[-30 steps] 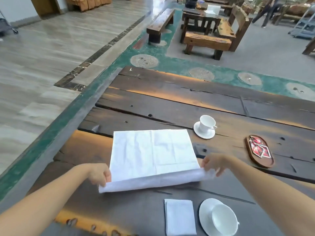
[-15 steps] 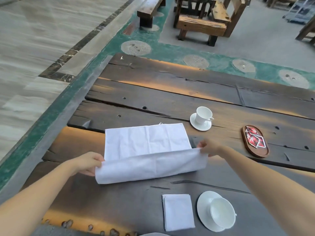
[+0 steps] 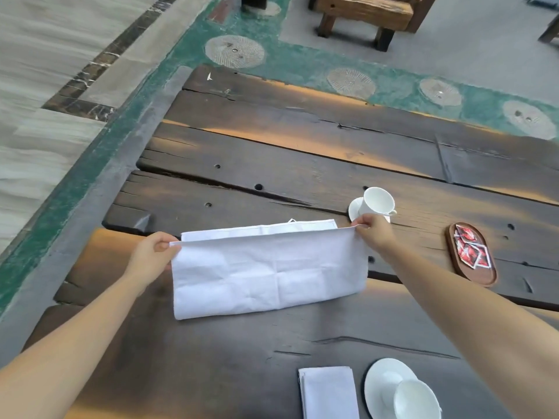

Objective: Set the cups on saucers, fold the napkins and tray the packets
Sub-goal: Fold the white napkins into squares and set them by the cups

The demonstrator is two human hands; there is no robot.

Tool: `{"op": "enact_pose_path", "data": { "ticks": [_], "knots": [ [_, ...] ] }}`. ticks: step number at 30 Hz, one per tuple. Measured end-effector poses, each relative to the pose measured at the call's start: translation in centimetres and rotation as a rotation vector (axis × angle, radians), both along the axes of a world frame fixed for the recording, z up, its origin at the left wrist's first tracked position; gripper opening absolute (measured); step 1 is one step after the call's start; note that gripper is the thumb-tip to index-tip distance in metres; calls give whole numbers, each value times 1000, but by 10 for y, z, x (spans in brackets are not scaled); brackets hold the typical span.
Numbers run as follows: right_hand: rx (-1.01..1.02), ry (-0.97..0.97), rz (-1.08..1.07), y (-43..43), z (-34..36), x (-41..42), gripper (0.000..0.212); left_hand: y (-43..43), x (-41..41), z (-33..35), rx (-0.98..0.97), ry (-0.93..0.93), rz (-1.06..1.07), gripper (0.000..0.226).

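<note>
A large white napkin (image 3: pixel 266 267) lies folded nearly in half on the dark wooden table (image 3: pixel 302 152). My left hand (image 3: pixel 151 255) pinches its upper left corner and my right hand (image 3: pixel 373 234) pinches its upper right corner, holding the top layer just short of the far edge. A white cup (image 3: pixel 378 202) stands on a saucer (image 3: pixel 354 208) behind my right hand. A second cup (image 3: pixel 416 400) sits on a saucer (image 3: pixel 384 376) at the near right, beside a small folded napkin (image 3: pixel 328 391). Red packets (image 3: pixel 472 249) lie in an oval wooden tray (image 3: pixel 484 278) at the right.
The table's left edge drops to a grey and green floor border (image 3: pixel 90 164). A wooden bench (image 3: pixel 363 16) stands beyond the table's far edge.
Both hands have carried the napkin's near edge away from me and over the far half, so the cloth now lies doubled. The camera has tilted down and closer.
</note>
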State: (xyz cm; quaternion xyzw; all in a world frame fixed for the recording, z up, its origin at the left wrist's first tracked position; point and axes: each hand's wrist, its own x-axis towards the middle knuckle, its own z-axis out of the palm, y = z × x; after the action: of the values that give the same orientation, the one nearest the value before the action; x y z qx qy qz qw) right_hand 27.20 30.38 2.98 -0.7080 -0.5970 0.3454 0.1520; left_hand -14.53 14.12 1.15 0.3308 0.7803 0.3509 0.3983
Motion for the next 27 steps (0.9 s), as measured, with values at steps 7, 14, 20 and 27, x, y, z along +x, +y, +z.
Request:
{"op": "enact_pose_path", "data": {
  "ticks": [7,14,20,27],
  "knots": [
    [-73,-45,-25,28,-32,-10,27,30,-6,-30,-52,4,-2,12],
    [-109,-90,43,51,-53,-23,26,49,-16,-60,-143,56,-34,8],
    [-75,-141,40,60,-70,-30,22,55,-22,-80,-181,98,-22,7],
    [-63,-250,11,65,-88,-34,22,63,-25,-86,-211,132,-71,4]
  ]
}}
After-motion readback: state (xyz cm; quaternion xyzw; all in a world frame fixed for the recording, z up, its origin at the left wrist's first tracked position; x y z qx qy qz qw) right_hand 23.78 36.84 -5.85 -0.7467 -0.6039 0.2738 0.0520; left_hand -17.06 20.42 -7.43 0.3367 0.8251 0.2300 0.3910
